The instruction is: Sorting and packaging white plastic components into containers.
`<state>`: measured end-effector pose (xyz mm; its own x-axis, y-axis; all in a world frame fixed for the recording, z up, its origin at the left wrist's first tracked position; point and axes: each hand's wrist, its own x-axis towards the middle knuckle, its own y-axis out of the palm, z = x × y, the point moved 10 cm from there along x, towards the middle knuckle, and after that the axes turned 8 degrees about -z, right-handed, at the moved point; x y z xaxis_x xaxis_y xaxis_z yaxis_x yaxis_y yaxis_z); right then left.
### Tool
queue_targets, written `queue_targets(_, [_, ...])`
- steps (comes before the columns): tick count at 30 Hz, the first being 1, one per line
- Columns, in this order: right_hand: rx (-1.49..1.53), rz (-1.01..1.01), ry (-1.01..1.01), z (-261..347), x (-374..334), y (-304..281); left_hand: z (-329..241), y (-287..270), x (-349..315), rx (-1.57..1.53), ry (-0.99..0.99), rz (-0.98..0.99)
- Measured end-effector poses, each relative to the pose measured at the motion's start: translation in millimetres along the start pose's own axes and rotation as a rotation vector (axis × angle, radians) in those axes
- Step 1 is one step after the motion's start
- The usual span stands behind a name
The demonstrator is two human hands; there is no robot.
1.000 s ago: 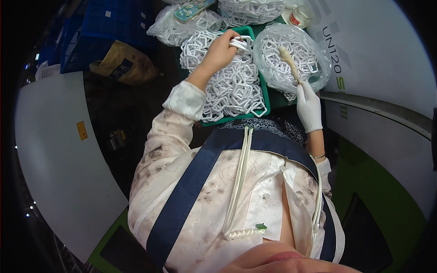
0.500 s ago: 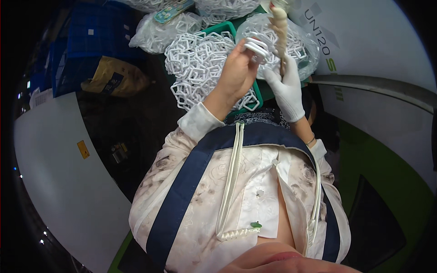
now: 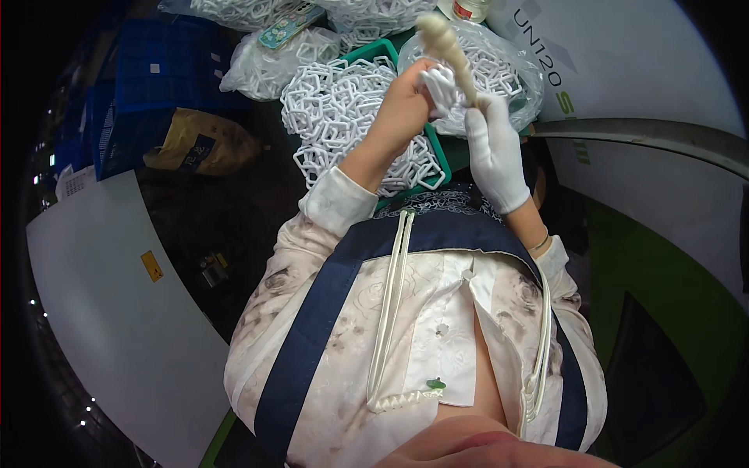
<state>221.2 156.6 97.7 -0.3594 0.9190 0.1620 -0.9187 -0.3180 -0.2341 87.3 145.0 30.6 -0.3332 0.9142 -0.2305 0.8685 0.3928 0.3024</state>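
My bare left hand (image 3: 402,103) is closed round a small stack of white plastic frames (image 3: 441,87), blurred by motion. My right hand (image 3: 498,160), in a white knit glove, grips the lower end of a stick wrapped in cream cloth (image 3: 445,45). The wrapped stick leans up and to the left, close against the frames; whether it touches them I cannot tell. Both hands are above the right side of a green crate (image 3: 438,153), which is heaped with loose white angular frames (image 3: 335,117).
Clear plastic bags of white frames (image 3: 503,70) lie right of and behind the crate, one with a patterned teal packet (image 3: 290,25) on top. A jar (image 3: 470,9) stands at the back. Blue bins (image 3: 160,78) and a brown sack (image 3: 201,142) are at left; a white machine panel (image 3: 616,62) at right.
The wrapped stick has tipped left toward the frames, and my right hand's fingers have turned upward along it. My left hand has shifted slightly, still holding the frames.
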Motion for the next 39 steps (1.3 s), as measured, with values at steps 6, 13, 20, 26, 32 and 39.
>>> queue_targets(6, [-0.218,-0.009,0.239,-52,-12,-31,17,19,-2,-0.861,-0.372,0.402])
queue_targets(13, [0.068,0.116,0.185,-6,7,8,36,52,-10,-0.825,-0.377,0.303])
queue_targets(20, [0.086,-0.216,0.159,-11,19,-31,13,62,-26,-1.185,-0.415,0.535])
queue_targets(26, [-0.019,-0.051,0.062,10,1,-2,38,52,-20,-1.190,-0.528,0.446])
queue_targets(32, [-0.051,-0.298,0.199,-25,11,-42,19,50,-16,-1.076,-0.388,0.299])
queue_targets(39, [-0.037,-0.018,0.167,0,-4,-7,22,29,-12,-1.053,-0.281,0.232])
